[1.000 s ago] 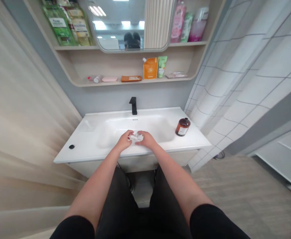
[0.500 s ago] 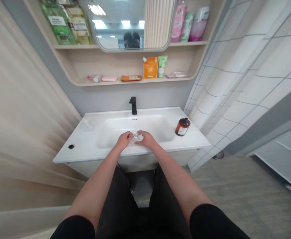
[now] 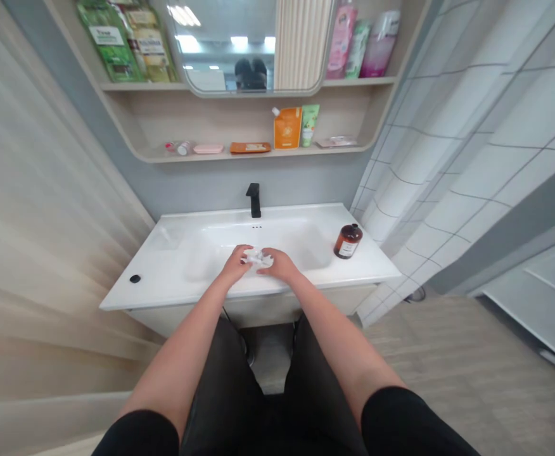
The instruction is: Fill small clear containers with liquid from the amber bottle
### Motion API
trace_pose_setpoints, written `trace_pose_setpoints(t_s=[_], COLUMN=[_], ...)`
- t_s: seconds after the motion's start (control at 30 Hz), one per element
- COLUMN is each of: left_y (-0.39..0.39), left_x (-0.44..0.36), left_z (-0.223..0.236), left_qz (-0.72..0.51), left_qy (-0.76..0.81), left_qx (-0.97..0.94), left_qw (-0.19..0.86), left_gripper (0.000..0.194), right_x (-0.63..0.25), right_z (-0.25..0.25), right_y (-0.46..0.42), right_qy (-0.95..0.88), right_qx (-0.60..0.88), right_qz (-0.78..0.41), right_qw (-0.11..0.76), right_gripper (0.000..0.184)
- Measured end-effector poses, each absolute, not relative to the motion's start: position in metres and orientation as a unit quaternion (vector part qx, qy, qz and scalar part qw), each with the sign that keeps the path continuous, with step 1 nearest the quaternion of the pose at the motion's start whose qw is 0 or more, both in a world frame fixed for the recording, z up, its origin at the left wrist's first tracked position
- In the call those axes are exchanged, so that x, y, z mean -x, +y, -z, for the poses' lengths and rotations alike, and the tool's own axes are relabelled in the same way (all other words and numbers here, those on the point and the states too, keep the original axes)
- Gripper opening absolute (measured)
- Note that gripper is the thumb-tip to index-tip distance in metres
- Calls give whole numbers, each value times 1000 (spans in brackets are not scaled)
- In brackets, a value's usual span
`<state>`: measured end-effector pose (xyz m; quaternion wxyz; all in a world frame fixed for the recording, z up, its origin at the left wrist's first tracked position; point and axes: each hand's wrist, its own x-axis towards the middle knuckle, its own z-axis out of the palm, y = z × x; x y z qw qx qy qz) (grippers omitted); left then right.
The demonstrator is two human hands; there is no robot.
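Observation:
My left hand (image 3: pixel 236 262) and my right hand (image 3: pixel 277 263) meet over the front of the white sink basin (image 3: pixel 301 244). Both hands are closed around a small white crumpled thing (image 3: pixel 256 257), perhaps a tissue or foam, held between the fingertips. The black faucet (image 3: pixel 254 199) stands behind them at the back of the basin.
A brown bottle (image 3: pixel 348 241) stands on the counter's right side and a small black object (image 3: pixel 135 278) lies at its left front. Shelves above hold pouches and tubes around a mirror (image 3: pixel 230 44). A tiled wall rises on the right, a beige wall on the left.
My hands have shifted very slightly while working the white thing between them; the fingers of my left hand have curled over it a little more.

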<state>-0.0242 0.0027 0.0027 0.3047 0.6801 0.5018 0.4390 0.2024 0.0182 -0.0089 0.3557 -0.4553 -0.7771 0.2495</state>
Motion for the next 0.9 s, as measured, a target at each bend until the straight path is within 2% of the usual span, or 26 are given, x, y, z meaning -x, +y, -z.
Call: trace_pose_setpoints(t_s=[0.1, 0.23, 0.27, 0.37, 0.43, 0.57, 0.63, 0.73, 0.9], left_y=[4, 5, 5, 5, 5, 3, 3, 1, 2], left_x=[22, 22, 22, 23, 23, 23, 23, 24, 26], left_z=[-2, -1, -1, -2, -3, -4, -3, -1, 0], left_qz=[-425, -421, -424, -378, -354, -389, -373, -348, -388], left_qy=[550, 516, 519, 557, 557, 540, 553, 550, 510], left_qx=[-652, -667, -663, -665, -681, -685, -687, -706, -711], left_qw=[303, 335, 333, 323, 317, 298, 288, 278, 289], left_gripper=[32, 53, 51, 20, 16, 30, 25, 28, 32], right_x=[-202, -201, -201, -201, -201, -202, -202, -202, -204], right_z=[7, 6, 6, 7, 7, 7, 7, 7, 5], right_y=[18, 17, 18, 18, 18, 18, 18, 18, 18], right_qy=[-782, -784, -780, -777, -781, -777, -775, -780, -760], right_qx=[457, 460, 461, 464, 466, 460, 459, 456, 433], right_qz=[-240, -240, -245, -245, -238, -249, -249, -242, -305], right_qw=[349, 342, 345, 347, 342, 351, 355, 354, 377], right_gripper=[77, 75, 75, 78, 78, 77, 78, 78, 78])
